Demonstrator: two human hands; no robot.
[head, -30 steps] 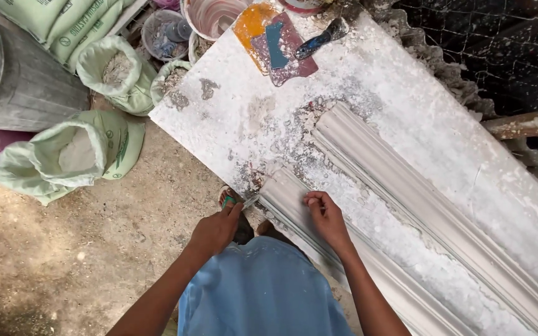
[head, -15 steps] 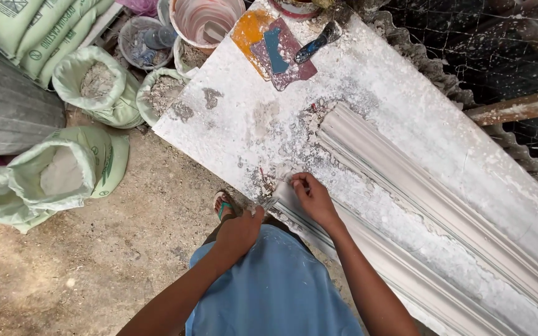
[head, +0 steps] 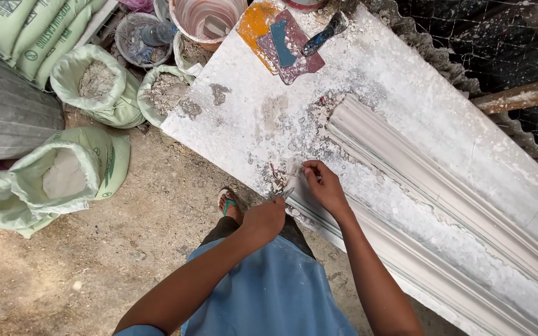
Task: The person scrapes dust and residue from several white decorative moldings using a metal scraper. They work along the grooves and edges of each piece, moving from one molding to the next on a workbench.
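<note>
A long white plaster moulding (head: 443,205) lies diagonally on a white, plaster-crusted work table (head: 250,106). My left hand (head: 264,219) is closed around a small metal blade (head: 286,194) at the table's near edge, next to the moulding's near end. My right hand (head: 322,184) rests on that end, fingertips pinched on the plaster edge. Crumbs of plaster lie scattered around both hands.
Coloured flat scrapers (head: 284,40) and a dark-handled tool (head: 325,34) lie at the table's far end. A pink bucket (head: 207,18), open green sacks of powder (head: 63,177), a grey drum (head: 1,112) stand on the dirt floor at left. Wire mesh (head: 499,43) is behind the table.
Both hands have shifted up along the moulding's near end; my left hand moved closer to the table edge with the blade. The view has slid left and down.
</note>
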